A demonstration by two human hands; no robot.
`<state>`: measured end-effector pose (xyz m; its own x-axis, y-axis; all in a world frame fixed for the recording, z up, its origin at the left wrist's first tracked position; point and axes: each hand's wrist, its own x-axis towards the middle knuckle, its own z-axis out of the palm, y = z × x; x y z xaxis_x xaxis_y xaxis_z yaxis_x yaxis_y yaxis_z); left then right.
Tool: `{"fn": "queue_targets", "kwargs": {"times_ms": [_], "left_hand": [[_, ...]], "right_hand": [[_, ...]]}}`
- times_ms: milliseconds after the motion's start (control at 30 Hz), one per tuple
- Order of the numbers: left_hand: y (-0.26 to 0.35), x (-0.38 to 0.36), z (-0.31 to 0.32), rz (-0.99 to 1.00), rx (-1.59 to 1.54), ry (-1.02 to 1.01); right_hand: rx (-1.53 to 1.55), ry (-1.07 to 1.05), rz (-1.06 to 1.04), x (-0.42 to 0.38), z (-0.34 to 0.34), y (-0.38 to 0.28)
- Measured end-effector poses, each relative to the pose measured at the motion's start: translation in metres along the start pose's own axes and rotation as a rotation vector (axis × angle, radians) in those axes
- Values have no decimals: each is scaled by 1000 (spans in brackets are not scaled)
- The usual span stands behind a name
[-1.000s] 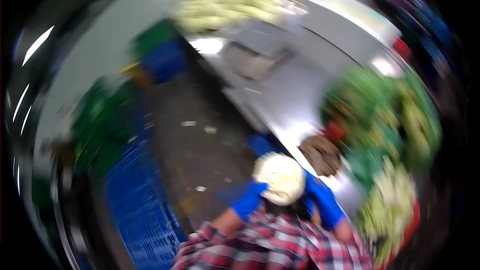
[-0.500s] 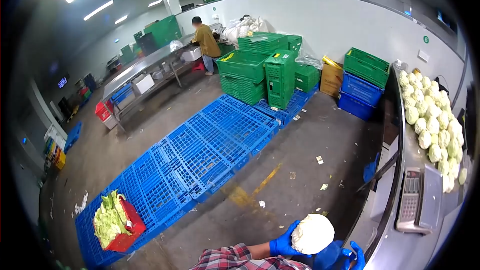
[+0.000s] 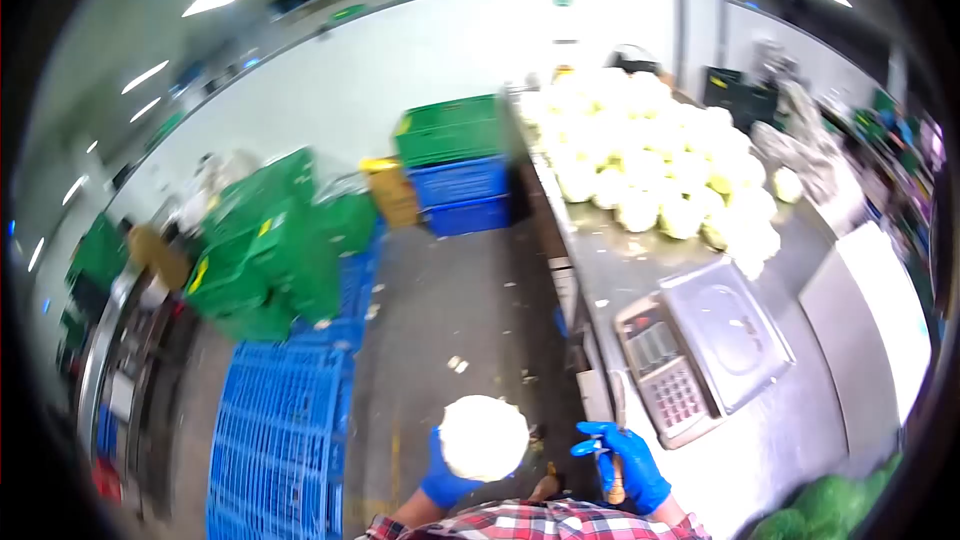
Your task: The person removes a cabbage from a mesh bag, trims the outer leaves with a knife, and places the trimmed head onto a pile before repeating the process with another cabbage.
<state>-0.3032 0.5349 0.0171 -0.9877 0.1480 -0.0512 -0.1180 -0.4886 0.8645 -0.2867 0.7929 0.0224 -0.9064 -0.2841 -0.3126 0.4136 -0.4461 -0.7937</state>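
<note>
My left hand [image 3: 447, 478], in a blue glove, is closed around a pale, round cabbage [image 3: 484, 438] in front of my body. My right hand [image 3: 630, 470], also gloved in blue, grips a tool with a wooden handle [image 3: 615, 480]; its working end cannot be made out. Beside that hand is the metal table [image 3: 600, 275], on which a digital scale [image 3: 690, 350] stands. Farther back on the table lies a large heap of pale cabbages [image 3: 660, 165].
Blue plastic pallets [image 3: 275, 430] lie on the floor at left, with green crates [image 3: 285, 260] stacked behind them. Blue crates [image 3: 460, 195] with a green one on top stand by the wall. Dark green produce [image 3: 835, 505] shows at lower right. A person [image 3: 158, 260] is at far left.
The view has swung right, toward the table with scale and cabbages. The cabbage stays in my left hand. My right hand and its handled tool now show more fully.
</note>
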Motion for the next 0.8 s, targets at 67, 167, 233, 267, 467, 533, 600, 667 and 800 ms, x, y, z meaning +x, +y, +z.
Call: {"fn": "queue_targets", "kwargs": {"times_ms": [67,167,233,267,467,533,600,667,800], "left_hand": [[-29,39,-33,-196,-274,13],[-28,106,-38,-355,-731,-65],[-19,151,-25,-386,-745,-108],[-18,177,-22,-410,-796,-102],[-30,336,1,-419,-596,-164],[-35,397,12,-412,-519,-204],[-47,484,16,-398,-463,-285],[-42,570,47,-315,-429,-350],[-27,749,106,-253,-293,-367]], "right_hand": [[-36,-5,-33,14,-11,-16],[-61,36,14,23,-27,-39],[-135,101,8,26,-35,-52],[-128,156,8,29,-43,-52],[-227,532,-47,60,-72,-50],[62,526,-204,75,-73,-56],[214,573,-301,96,-73,-62],[286,678,-310,118,-70,-75],[411,973,-62,174,-69,-109]]}}
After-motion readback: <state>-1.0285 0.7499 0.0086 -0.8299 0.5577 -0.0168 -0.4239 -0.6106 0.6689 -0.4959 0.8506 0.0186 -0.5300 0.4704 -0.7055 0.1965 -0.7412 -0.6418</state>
